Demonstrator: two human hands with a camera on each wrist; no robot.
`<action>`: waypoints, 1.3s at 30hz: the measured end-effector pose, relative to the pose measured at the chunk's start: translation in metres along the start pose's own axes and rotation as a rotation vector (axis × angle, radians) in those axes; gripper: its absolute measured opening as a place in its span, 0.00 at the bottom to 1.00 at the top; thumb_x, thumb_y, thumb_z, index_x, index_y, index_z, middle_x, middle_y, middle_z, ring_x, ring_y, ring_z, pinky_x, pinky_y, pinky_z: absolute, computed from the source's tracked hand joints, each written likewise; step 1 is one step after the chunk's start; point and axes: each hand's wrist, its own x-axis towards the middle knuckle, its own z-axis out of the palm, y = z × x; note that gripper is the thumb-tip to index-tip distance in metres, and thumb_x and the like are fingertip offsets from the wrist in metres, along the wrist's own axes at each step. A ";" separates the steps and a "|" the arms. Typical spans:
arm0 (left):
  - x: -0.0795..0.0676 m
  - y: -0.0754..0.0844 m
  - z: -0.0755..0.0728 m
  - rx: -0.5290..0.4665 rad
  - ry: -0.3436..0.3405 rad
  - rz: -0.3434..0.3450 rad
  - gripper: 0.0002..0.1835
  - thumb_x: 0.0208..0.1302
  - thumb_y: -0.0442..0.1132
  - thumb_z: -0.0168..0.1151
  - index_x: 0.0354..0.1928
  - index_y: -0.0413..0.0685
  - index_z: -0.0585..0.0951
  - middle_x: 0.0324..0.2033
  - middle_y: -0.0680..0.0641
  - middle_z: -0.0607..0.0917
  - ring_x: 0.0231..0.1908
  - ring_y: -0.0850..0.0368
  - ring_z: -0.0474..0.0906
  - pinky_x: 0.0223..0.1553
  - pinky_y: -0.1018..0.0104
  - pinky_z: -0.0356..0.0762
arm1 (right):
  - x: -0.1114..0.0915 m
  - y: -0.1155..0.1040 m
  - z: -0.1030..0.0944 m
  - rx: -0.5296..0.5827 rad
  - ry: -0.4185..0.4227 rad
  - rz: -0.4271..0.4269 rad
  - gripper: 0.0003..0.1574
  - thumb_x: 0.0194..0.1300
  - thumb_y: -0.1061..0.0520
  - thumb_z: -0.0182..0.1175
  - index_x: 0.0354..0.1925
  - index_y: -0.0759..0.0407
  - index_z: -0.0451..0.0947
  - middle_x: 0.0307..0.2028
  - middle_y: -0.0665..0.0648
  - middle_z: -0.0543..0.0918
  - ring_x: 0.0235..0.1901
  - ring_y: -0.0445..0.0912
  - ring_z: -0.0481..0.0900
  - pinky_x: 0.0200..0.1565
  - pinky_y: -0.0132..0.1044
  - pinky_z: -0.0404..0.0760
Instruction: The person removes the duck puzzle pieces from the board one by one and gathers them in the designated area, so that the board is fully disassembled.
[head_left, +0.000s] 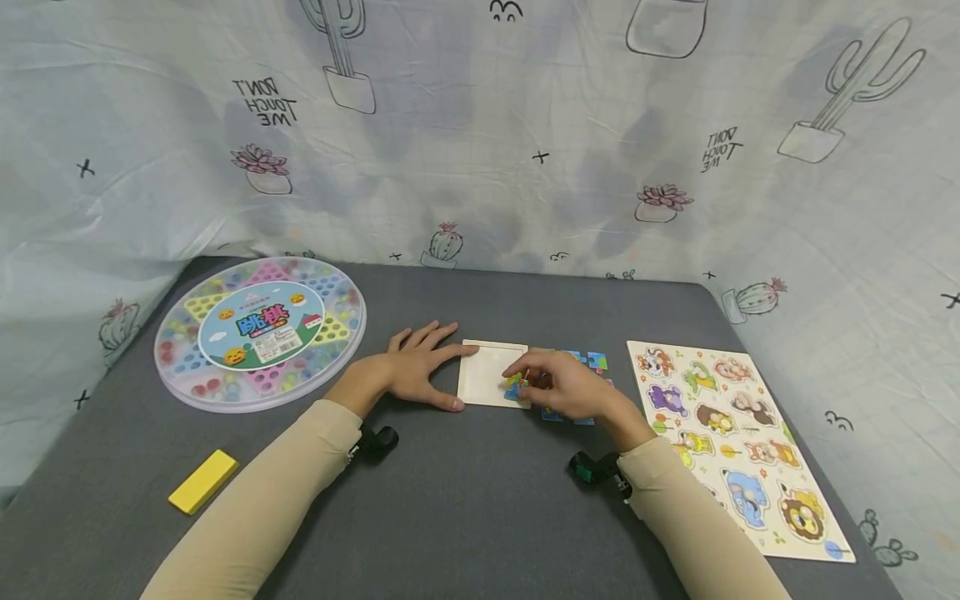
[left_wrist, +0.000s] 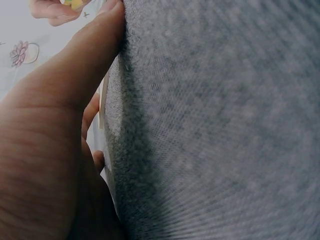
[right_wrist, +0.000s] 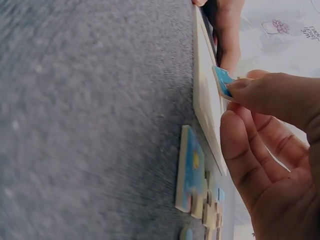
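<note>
My right hand (head_left: 564, 383) pinches a blue and yellow jigsaw piece (head_left: 514, 387) between thumb and finger, over the right part of a pale wooden puzzle tray (head_left: 480, 377). In the right wrist view the piece (right_wrist: 223, 81) is tilted, close to the tray's surface (right_wrist: 202, 85). My left hand (head_left: 417, 368) lies with spread fingers at the tray's left side, its index fingertip touching the edge. Several loose jigsaw pieces (head_left: 597, 361) lie right of the tray, partly hidden under my right hand; some show in the right wrist view (right_wrist: 192, 172).
A round Chinese checkers box (head_left: 262, 325) lies at the left back of the grey table (head_left: 480, 517). Nearer on the left is a yellow block (head_left: 203, 482). An animal picture board (head_left: 738, 442) lies at the right, partly under the right forearm. A patterned cloth (head_left: 465, 125) hangs behind.
</note>
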 end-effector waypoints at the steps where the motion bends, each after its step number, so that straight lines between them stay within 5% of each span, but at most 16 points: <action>1: 0.000 0.000 0.000 -0.001 0.000 -0.002 0.54 0.54 0.80 0.61 0.81 0.82 0.51 0.83 0.54 0.36 0.81 0.45 0.27 0.74 0.31 0.29 | -0.001 0.000 -0.001 0.001 0.000 0.002 0.19 0.71 0.64 0.64 0.59 0.60 0.81 0.38 0.54 0.81 0.28 0.41 0.75 0.34 0.35 0.79; 22: 0.001 -0.001 0.003 -0.004 0.022 0.014 0.55 0.52 0.82 0.61 0.81 0.82 0.52 0.83 0.54 0.36 0.81 0.45 0.27 0.74 0.31 0.28 | -0.019 -0.002 -0.015 0.094 0.024 0.032 0.18 0.72 0.64 0.64 0.59 0.64 0.80 0.46 0.58 0.84 0.38 0.47 0.84 0.40 0.40 0.83; 39: 0.000 -0.003 0.005 -0.007 0.045 0.034 0.55 0.52 0.82 0.61 0.80 0.82 0.52 0.83 0.53 0.38 0.81 0.44 0.28 0.72 0.30 0.29 | -0.048 0.005 -0.022 0.060 0.064 0.090 0.18 0.72 0.63 0.64 0.59 0.61 0.82 0.45 0.57 0.84 0.34 0.46 0.80 0.35 0.36 0.80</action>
